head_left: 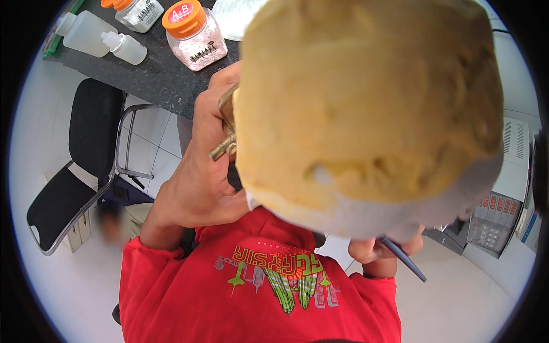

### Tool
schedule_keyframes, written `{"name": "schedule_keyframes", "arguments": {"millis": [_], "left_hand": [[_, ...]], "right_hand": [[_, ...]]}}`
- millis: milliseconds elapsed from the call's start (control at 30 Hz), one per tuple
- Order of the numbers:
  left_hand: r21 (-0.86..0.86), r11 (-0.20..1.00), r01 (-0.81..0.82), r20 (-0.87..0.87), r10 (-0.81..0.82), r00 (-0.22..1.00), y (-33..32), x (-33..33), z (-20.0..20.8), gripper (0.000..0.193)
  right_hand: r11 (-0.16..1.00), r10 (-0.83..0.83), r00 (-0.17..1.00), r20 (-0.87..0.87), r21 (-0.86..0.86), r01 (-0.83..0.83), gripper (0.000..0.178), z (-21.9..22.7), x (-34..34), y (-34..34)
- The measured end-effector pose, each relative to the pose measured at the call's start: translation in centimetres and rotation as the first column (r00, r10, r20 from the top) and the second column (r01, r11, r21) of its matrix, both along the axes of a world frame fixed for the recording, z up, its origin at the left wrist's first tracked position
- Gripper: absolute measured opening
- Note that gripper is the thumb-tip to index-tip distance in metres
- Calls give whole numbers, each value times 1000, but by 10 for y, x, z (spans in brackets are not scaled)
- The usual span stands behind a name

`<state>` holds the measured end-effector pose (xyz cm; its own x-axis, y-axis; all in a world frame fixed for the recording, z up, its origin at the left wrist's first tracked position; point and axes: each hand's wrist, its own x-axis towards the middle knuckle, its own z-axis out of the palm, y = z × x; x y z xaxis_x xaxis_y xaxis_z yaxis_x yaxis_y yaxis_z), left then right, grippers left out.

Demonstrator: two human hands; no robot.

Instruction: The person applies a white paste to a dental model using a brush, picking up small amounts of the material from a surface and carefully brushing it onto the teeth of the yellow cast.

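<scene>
- Far left: we have a black chair (94, 128) with a metal frame on the pale floor, below the tabletop edge.
- Upper left: our tabletop (160, 80) is dark and speckled. On it, a translucent bottle (90, 35) lies nearest the outer end, with a small white dropper bottle (127, 49) just beside it.
- Next right: a jar of white contents (139, 15) with an orange lid, cut off by the top of the view. Then a jar of pink contents (197, 46), also orange-lidded, near our left hand.
- Left hand (197, 154): it is wrapped around the left side of the yellowish block, thumb low, fingers up by the brass fitting (229, 128). Grip is on the block; some fingertips are hidden behind it.
- Centre to right: the yellowish block (366, 108) is held up close to our camera, so it's blurred and fills much of the upper view. Surface is mottled, with pits toward the bottom and a paler grey-white band along the lower edge.
- Below centre: our red shirt (223, 308), with a coloured print on the chest.
- Right hand (377, 252): it is below the block's lower edge, closed around a slim dark tool (407, 263) that points down and right. Upper part of the hand is hidden by the block; we can't tell if the tool touches it.
- Far right: a pale vented unit (512, 171), well behind the block.
</scene>
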<state>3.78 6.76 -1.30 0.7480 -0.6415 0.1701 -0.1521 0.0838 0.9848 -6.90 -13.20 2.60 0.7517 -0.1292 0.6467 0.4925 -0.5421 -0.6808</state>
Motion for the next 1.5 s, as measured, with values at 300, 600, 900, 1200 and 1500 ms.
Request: {"name": "schedule_keyframes", "arguments": {"millis": [300,600,900,1200,1500], "left_hand": [[-16,1000,-11,85,12,996,5,-4,3,85],[-191,980,-51,91,70,993,-24,-16,-2,85],[-225,961,-159,60,177,982,-58,-39,14,89],[-173,971,-166,113,187,976,-61,-39,17,89],[-157,973,-167,125,187,974,-62,-39,14,89]], "right_hand": [[993,-29,999,33,115,25,17,-4,-20,-18],[883,-379,918,-116,253,396,20,-11,-81,-58],[847,-361,887,-286,299,441,12,-14,-103,-64],[849,-395,868,-300,243,470,13,-17,-103,-68],[821,-435,847,-306,252,513,13,-19,-105,-67]]}}
